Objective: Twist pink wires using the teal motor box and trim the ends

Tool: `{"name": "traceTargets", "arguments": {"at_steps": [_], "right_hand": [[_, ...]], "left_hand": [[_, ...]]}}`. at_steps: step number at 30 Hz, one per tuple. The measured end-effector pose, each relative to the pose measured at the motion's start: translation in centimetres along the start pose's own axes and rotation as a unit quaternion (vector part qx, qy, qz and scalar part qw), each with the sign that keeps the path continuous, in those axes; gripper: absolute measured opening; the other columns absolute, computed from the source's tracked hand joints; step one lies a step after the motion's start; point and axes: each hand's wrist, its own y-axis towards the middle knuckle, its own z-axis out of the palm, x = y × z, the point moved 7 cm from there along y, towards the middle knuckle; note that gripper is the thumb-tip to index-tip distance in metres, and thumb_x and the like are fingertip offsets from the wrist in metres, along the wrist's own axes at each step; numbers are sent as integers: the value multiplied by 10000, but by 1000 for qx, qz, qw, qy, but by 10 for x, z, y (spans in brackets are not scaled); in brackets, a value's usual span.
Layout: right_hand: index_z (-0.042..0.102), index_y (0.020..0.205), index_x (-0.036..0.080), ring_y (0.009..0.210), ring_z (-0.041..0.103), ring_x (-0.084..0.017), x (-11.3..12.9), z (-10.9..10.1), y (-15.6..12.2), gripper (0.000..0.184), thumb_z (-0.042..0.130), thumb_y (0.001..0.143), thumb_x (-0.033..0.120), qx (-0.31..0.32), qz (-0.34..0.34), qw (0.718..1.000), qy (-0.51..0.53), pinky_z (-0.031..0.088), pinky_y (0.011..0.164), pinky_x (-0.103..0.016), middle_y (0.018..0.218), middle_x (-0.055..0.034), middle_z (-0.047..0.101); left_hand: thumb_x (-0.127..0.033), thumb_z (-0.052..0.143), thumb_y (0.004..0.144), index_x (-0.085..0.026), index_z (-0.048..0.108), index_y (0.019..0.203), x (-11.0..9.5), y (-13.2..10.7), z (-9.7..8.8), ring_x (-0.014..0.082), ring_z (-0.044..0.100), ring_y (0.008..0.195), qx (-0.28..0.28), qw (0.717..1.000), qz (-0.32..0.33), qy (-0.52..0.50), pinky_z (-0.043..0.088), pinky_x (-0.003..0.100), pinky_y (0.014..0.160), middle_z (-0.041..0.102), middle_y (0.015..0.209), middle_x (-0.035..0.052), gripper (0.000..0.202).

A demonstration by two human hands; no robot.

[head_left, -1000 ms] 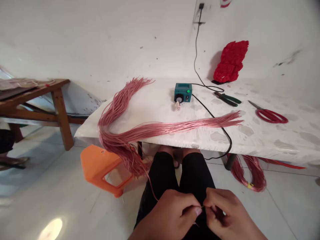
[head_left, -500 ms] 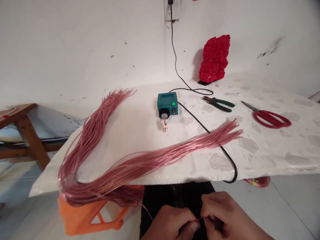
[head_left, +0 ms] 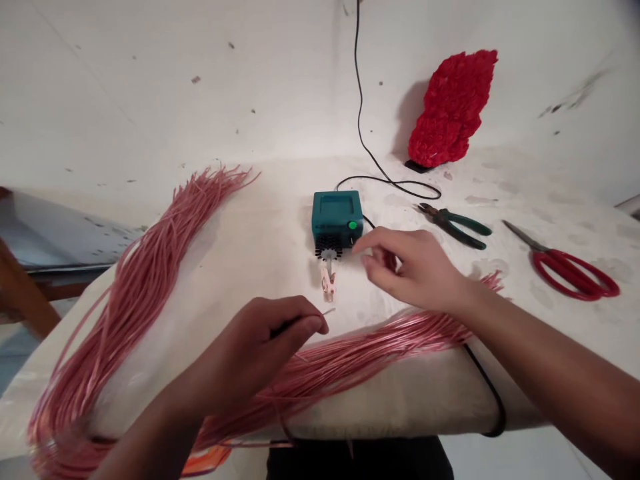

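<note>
My left hand (head_left: pixel 270 343) is over the table, its thumb and fingers pinched on the end of one thin pink cord whose tip points toward a small clip (head_left: pixel 328 281). That clip hangs from the toothed spindle of a small teal box (head_left: pixel 337 221) with a green light. My right hand (head_left: pixel 413 265) hovers just right of the box, fingers loosely curled and apart, holding nothing. A long bundle of pink cords (head_left: pixel 150 267) loops over the white table (head_left: pixel 270 233), one leg running under both hands.
Green-handled pliers (head_left: pixel 457 225) and red scissors (head_left: pixel 565 270) lie to the right. A red clustered object (head_left: pixel 453 110) leans on the wall at the back. A black cable (head_left: pixel 365 143) runs from the wall to the box and over the table's front edge.
Both hands rose from my lap to the tabletop. They came apart: the left kept the cord end, the right let go and reached toward the teal box. The view moved closer.
</note>
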Motion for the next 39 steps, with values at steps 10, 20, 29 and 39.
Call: {"name": "traceTargets", "arguments": {"at_steps": [10, 20, 29, 39], "right_hand": [[516, 1407, 185, 854, 647, -174, -9, 88, -3, 413, 448, 999, 173, 213, -165, 943, -197, 399, 618, -281, 1111, -67, 702], [499, 1454, 192, 823, 618, -160, -23, 95, -2, 471, 390, 1002, 116, 169, -149, 946, -232, 405, 632, -285, 1072, -61, 686], [470, 1499, 243, 761, 605, -155, -20, 91, -6, 477, 365, 1035, 202, 165, -107, 945, -260, 308, 562, -293, 1055, -59, 684], [488, 1434, 150, 850, 640, -179, -21, 98, 4, 440, 354, 1015, 135, 164, -147, 936, -276, 336, 598, -307, 1152, -99, 678]], "left_hand": [[-294, 524, 945, -200, 707, 825, 24, -26, 49, 136, 662, 667, -193, 973, -102, -74, 485, 226, 619, 751, 755, -15, 238], [-289, 544, 951, -198, 691, 870, 26, -33, 71, 132, 648, 630, -253, 958, -131, -40, 449, 237, 608, 733, 715, -25, 190], [-327, 534, 950, -183, 684, 853, 27, -29, 74, 125, 588, 563, -235, 965, -116, -14, 413, 238, 572, 666, 630, -25, 230], [-306, 530, 948, -188, 660, 824, 17, -28, 68, 107, 536, 564, -250, 962, -113, 13, 392, 217, 572, 593, 592, -50, 215]]}}
